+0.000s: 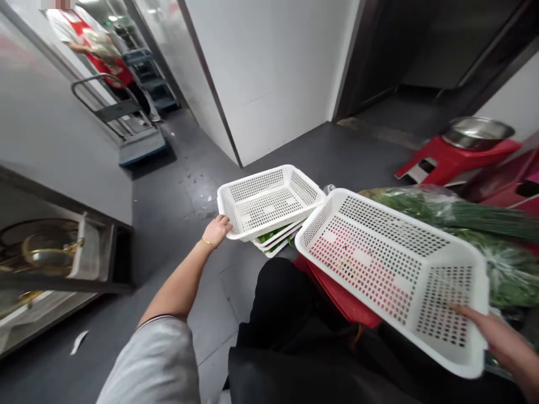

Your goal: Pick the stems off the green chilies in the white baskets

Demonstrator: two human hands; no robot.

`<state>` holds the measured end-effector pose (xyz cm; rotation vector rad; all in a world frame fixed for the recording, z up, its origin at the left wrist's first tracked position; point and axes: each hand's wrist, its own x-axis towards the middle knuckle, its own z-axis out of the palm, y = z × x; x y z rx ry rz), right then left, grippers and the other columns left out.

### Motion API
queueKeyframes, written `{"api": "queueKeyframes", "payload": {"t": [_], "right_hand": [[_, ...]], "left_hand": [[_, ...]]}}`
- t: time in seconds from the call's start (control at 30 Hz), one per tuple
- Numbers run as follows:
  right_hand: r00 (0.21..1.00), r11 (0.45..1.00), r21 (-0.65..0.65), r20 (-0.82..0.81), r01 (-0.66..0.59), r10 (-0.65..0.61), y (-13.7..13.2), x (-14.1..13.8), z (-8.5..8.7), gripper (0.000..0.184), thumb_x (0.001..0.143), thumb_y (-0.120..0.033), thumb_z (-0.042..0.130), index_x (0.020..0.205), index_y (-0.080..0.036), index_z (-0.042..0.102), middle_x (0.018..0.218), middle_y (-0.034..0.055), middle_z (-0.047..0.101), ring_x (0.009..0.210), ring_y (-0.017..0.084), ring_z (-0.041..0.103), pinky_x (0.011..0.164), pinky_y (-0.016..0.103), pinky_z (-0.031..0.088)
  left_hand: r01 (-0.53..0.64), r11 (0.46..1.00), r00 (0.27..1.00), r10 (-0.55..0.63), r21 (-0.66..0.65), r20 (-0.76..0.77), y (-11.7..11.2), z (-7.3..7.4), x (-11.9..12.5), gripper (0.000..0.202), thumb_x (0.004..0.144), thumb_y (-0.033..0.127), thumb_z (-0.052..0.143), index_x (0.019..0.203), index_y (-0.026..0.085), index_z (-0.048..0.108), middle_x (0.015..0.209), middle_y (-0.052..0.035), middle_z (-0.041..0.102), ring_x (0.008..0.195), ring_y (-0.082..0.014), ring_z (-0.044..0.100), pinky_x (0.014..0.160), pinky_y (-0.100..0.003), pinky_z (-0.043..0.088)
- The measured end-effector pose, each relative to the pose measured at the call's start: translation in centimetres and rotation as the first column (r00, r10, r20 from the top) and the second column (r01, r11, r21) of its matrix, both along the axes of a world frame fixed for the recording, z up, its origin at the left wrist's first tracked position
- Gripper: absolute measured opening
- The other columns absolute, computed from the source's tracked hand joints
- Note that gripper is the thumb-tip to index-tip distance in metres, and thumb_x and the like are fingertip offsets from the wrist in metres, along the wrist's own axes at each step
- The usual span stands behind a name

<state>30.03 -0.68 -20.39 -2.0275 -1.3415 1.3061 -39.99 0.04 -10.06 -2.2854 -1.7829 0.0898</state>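
Observation:
My left hand (218, 230) grips the left rim of a white perforated plastic basket (269, 203), which holds nothing. Beneath that basket, stacked white baskets (275, 242) show green vegetables between their rims. My right hand (490, 331) is closed on the right end of a second, larger-looking white basket (370, 264), fingers outside and thumb over the wall. A few small bits of debris lie on its bottom. This basket is over a red surface (341, 297) in front of my legs, and its left corner comes close to the other basket.
Bagged green vegetables (497, 247) lie at the right, near a red stool (455, 160) bearing a metal bowl (478, 133). A shelf rack (101, 286) stands at the left. Farther back are a platform cart (141, 146) and a person in a red apron (101, 53).

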Motion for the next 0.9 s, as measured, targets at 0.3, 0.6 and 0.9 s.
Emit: {"api": "queueKeyframes", "payload": {"t": [0.3, 0.6, 0.9], "right_hand": [[0.887, 0.848, -0.295, 0.000, 0.441, -0.461, -3.2, 1.9, 5.9, 0.064, 0.047, -0.031, 0.063, 0.111, -0.024, 0.066, 0.084, 0.0332, 0.066, 0.069, 0.035, 0.070, 0.069, 0.044, 0.052], [0.902, 0.920, -0.163, -0.195, 0.357, -0.385, -3.0, 0.5, 3.2, 0.021, 0.064, -0.030, 0.070, 0.080, -0.017, 0.065, 0.075, 0.0132, 0.072, 0.068, 0.027, 0.070, 0.069, 0.042, 0.060], [0.926, 0.949, -0.017, -0.213, 0.314, -0.310, -1.0, 14.0, 1.8, 0.059, 0.082, -0.056, 0.059, 0.124, -0.015, 0.055, 0.105, 0.0147, 0.070, 0.084, 0.021, 0.069, 0.069, 0.032, 0.057]], "left_hand": [[-0.043, 0.990, 0.988, 0.062, -0.134, 0.142, 2.1, -4.5, 3.1, 0.025, 0.088, 0.009, 0.040, 0.086, 0.011, 0.065, 0.095, -0.0164, 0.062, 0.102, -0.0260, 0.053, 0.078, -0.038, 0.041], [0.024, 0.947, 0.992, 0.016, -0.319, 0.121, 2.1, -2.8, 3.1, 0.049, 0.068, 0.008, 0.048, 0.114, 0.011, 0.063, 0.119, -0.0170, 0.062, 0.121, -0.0290, 0.052, 0.108, -0.040, 0.038], [-0.234, 0.922, 0.868, 0.341, -0.307, 0.360, 1.9, 2.1, 16.3, 0.058, 0.079, 0.061, 0.039, 0.121, 0.024, 0.056, 0.116, -0.0075, 0.066, 0.082, -0.0271, 0.068, 0.087, -0.044, 0.053]]}}
